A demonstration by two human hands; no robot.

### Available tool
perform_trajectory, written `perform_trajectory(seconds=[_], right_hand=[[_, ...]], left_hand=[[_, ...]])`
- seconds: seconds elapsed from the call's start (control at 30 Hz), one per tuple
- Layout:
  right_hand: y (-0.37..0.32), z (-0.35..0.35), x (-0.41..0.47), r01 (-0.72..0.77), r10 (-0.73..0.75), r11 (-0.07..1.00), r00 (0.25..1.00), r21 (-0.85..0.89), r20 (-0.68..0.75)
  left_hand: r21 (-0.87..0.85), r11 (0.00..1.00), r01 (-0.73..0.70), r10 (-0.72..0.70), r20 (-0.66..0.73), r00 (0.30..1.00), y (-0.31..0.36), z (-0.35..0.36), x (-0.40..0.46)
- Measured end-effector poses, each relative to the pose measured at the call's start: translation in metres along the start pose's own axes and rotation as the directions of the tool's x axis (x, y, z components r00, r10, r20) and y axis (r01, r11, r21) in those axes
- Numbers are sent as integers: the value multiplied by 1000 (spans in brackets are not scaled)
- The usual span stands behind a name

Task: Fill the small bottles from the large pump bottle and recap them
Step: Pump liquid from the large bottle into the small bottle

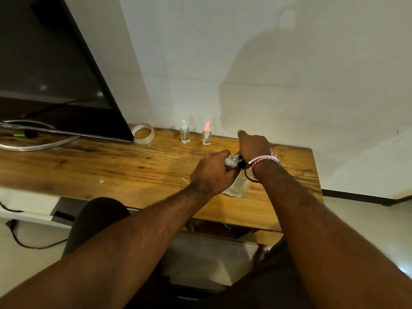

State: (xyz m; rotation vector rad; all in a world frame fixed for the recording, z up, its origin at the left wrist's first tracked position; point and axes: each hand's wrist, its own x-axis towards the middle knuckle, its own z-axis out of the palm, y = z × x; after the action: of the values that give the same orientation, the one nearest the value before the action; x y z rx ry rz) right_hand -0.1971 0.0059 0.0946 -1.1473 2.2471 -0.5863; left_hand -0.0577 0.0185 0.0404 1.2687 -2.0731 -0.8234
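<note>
My left hand [211, 172] grips a small clear bottle [231, 161], tilted with its mouth toward the pump head. My right hand [254, 144] rests on top of the large pump bottle [237, 186], covering its black pump, with one finger raised. The large bottle's clear body stands on the wooden table [111, 161] below my wrists. Two capped small bottles stand by the wall: one with a white cap [184, 132] and one with a pink cap [206, 134].
A roll of clear tape [143, 133] lies at the back of the table beside a dark monitor [55, 70] on a ring-shaped stand. Small scraps lie on the table at the left. The table's right edge is near my right forearm.
</note>
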Motion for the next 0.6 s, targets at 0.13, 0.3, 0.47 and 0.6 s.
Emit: perform_trajectory(seconds=[0.13,0.3,0.47,0.6], right_hand=[[-2,0,-3,-32,32,999,999,26,-16],[-7,-8,-6,-148,135,962,988,229,71],[-9,-14,-10,-289,196,847,950,446,243],[-11,-19,-8,-326,198,848,926,417,322]], left_hand=[[-20,1000,6,-6,7,1000,0,-2,-1],[-52,999,14,-14,6,1000,4,-4,1],[-48,998,31,-32,-1,1000,7,-4,1],[-40,999,37,-37,-1,999,7,-4,1]])
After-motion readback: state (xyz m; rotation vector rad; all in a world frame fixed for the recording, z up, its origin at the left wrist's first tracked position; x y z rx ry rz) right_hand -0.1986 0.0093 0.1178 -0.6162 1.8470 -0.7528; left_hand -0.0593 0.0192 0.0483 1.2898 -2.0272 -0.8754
